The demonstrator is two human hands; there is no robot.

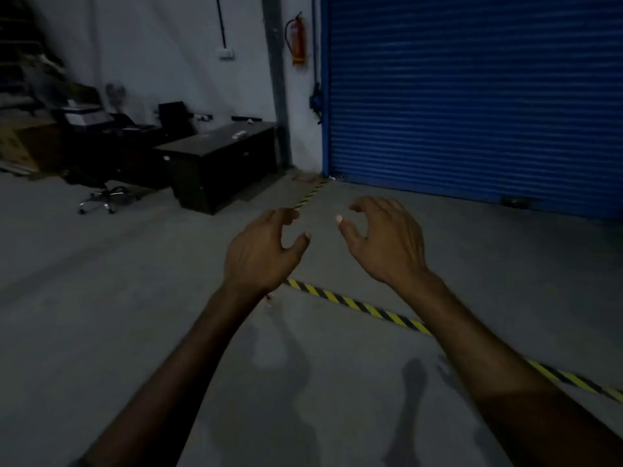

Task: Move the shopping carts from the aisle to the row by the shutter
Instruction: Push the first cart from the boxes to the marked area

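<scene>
Two bare hands reach forward over a grey concrete floor [135, 298], palms down and empty. Left hand [261, 252] has its fingers curled loosely and spread away from the thumb, gripping nothing. Right hand [387, 241] is held the same way just beside it, fingers hooked and apart, also closed on nothing. A small gap separates the two thumbs.

No shopping cart shows anywhere in this view, so where the carts stand cannot be told. The blue roller shutter [472, 102] fills the upper right and is pulled down to the floor. Yellow-and-black striped tape [374, 310] runs across the floor beneath the forearms and out to the right edge, and a second strip [310, 193] leads from near the left hand toward the shutter's left corner.

A red fire extinguisher [298, 38] hangs on the wall just left of the shutter. Farther left, a dark desk [219, 163] stands against the wall, with an office chair base [101, 200] on the floor near it. Shadows of the arms fall on the concrete below.
</scene>
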